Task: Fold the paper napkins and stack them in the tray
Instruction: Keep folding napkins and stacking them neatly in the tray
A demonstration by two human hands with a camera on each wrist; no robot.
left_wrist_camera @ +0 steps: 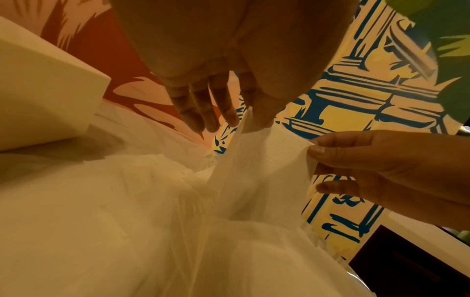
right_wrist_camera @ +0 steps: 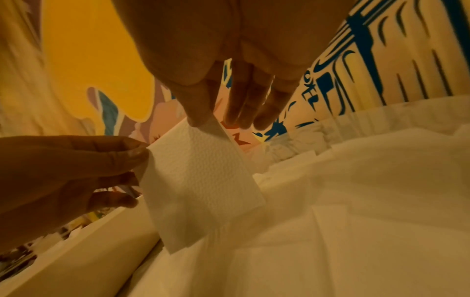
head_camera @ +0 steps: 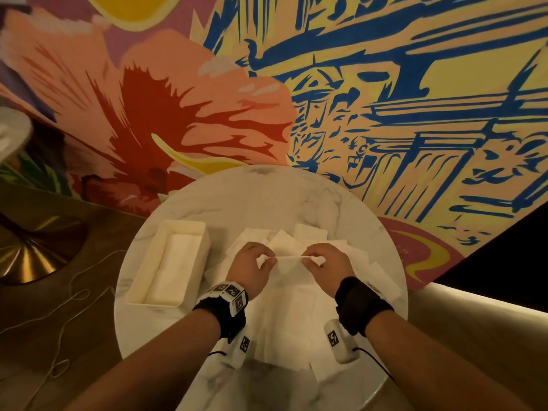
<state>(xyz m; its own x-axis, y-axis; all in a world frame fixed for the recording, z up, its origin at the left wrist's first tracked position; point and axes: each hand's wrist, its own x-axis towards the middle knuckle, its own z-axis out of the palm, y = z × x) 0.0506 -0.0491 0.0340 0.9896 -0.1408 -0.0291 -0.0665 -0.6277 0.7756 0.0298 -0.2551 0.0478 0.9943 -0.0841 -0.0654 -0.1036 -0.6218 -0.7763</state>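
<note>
A white paper napkin hangs between my two hands above the table. My left hand pinches its left top corner between thumb and forefinger, and my right hand pinches the right top corner. The same napkin shows in the left wrist view, and the napkin droops as a doubled sheet in the right wrist view. Under my hands lies a loose spread of white napkins. A cream rectangular tray stands at the left with folded napkins lying flat in it.
The round marble table stands against a painted mural wall. A brass lamp base and a thin cable lie on the wooden floor at the left. A pale curved bench edge runs along the right.
</note>
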